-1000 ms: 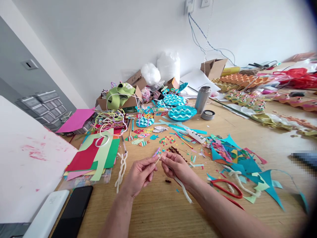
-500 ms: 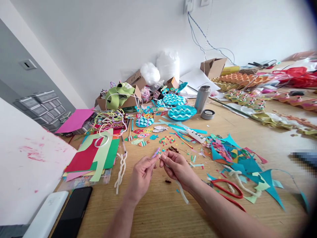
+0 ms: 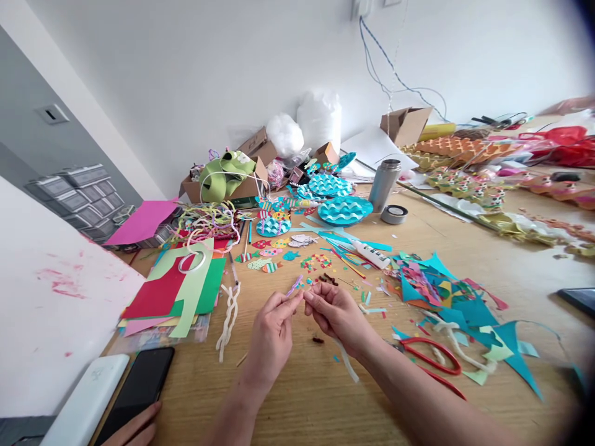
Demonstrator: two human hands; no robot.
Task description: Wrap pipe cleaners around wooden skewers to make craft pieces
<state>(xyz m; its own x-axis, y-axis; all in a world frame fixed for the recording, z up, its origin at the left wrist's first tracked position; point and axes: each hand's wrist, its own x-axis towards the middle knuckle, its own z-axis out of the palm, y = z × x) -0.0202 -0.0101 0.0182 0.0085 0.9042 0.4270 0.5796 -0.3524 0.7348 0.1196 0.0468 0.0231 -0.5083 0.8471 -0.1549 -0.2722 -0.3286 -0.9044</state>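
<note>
My left hand [image 3: 273, 325] and my right hand [image 3: 335, 313] meet over the table, thumbs and forefingers pinched together at the tips. A white fuzzy pipe cleaner [image 3: 346, 362] trails below my right palm, its upper part hidden by the fingers. What lies between my left fingertips is too small to make out. Just beyond them is a twisted purple pipe cleaner [image 3: 294, 285]; I cannot tell whether my left hand touches it. Dark brown fuzzy bits [image 3: 329, 280] lie behind my right hand. A braided white pipe cleaner [image 3: 227, 322] rests left of my left hand.
Red-handled scissors [image 3: 432, 356] lie beside my right forearm, near teal paper scraps [image 3: 474, 313]. A glue bottle [image 3: 370, 254], paper fish [image 3: 264, 264] and a metal flask [image 3: 385, 186] stand or lie farther back. Another person's hand [image 3: 137, 427] touches a black phone [image 3: 139, 390] at lower left.
My fingertips stay together, with the left fingers slightly straighter. Another person's hand has come in at the lower left by the black phone. The whole view has shifted a little.
</note>
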